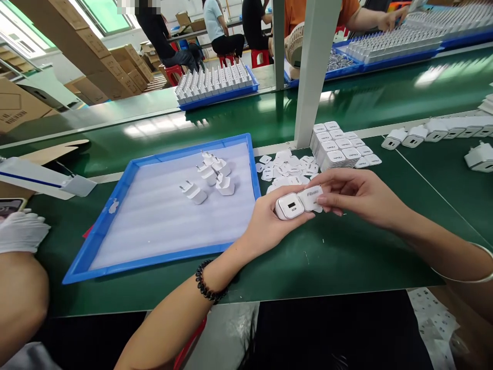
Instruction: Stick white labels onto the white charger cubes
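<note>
While the L hand (pixel 265 221) is wrapping round a charger (pixel 291 206) above the bench (pixel 346 267), nr the tray's right edge, its port face is pointing up at the wearer, prob. so the ports are staying in plain sight. The R hand (pixel 356 198) is pinching a printed card (pixel 313 197) btwn thumb and fingers, by its right end, so most of the print is showing. The card's left end is meeting the charger's side in this view; can't tell if they're actually touching.

The tray (pixel 252 164) is taking up the bench's left part, spanning most of the depth from near edge to far edge. Its white liner is prob. saving the shells from scuffs. A few plugs (pixel 225 184) are lying in its far half, right of centre, prongs showing, prob. bunched there for easy reach.

Loose cards (pixel 287 167) are spreading just off the tray's right edge, close to the hands. Neat stacks (pixel 335 146) are sitting beside them nr the bench's far edge, by the post (pixel 314 67), seemingly squared up to save room. Further right, a row (pixel 437 131) of chargers is lining that far edge, prob. leaving the near edge free for working. At far left, a co-worker's gloved hand (pixel 25 231) is resting nr a boxed item.
</note>
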Tool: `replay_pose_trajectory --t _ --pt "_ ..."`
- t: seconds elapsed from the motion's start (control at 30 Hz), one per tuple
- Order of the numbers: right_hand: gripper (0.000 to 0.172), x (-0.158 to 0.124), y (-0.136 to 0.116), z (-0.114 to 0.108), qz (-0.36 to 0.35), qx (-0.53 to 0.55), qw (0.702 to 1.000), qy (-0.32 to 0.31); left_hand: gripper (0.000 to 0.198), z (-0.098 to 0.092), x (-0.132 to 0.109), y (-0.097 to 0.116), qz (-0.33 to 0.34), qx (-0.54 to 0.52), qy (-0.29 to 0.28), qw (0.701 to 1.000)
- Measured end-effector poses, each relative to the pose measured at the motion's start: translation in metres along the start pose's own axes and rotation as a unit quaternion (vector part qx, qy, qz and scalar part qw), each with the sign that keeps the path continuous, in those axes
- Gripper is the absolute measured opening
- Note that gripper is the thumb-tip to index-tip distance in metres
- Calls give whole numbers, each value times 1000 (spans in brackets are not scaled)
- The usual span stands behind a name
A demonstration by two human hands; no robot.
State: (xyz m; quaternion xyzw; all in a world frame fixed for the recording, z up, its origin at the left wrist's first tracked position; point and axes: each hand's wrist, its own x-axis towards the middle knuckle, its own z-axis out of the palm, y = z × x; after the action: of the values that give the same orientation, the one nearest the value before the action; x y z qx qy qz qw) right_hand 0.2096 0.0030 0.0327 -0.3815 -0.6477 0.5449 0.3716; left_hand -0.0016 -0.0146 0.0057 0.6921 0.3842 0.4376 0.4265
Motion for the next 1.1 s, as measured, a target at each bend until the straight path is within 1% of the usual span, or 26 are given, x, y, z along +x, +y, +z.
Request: replay_pose_trajectory --t 0.1,0.23,0.47,0.63,0.73,0.87,1.1 --pt "15 -1 -1 -1 -3 -12 1000 -6 42 0 0 -1 -4 -21 -6 1000" --pt "13 -2 -4 -3 -14 -32 999 -22 44 1 0 -2 -7 -23 -8 1000" --pt "15 -1 -3 0 -6 -31 999 -14 44 2 0 -2 -7 -26 -4 1000" --pt "12 -4 -3 2 -8 -48 999 0 43 2 0 -3 18 -11 4 1000" --pt "15 -5 -4 3 -10 -51 999 7 43 2 -1 -3 27 2 5 1000" --pt "21 -5 -3 3 7 -42 999 4 43 1 0 -2 26 15 2 1000" --pt "18 -4 -1 1 4 -56 998 -7 43 1 0 -5 55 28 1 998"
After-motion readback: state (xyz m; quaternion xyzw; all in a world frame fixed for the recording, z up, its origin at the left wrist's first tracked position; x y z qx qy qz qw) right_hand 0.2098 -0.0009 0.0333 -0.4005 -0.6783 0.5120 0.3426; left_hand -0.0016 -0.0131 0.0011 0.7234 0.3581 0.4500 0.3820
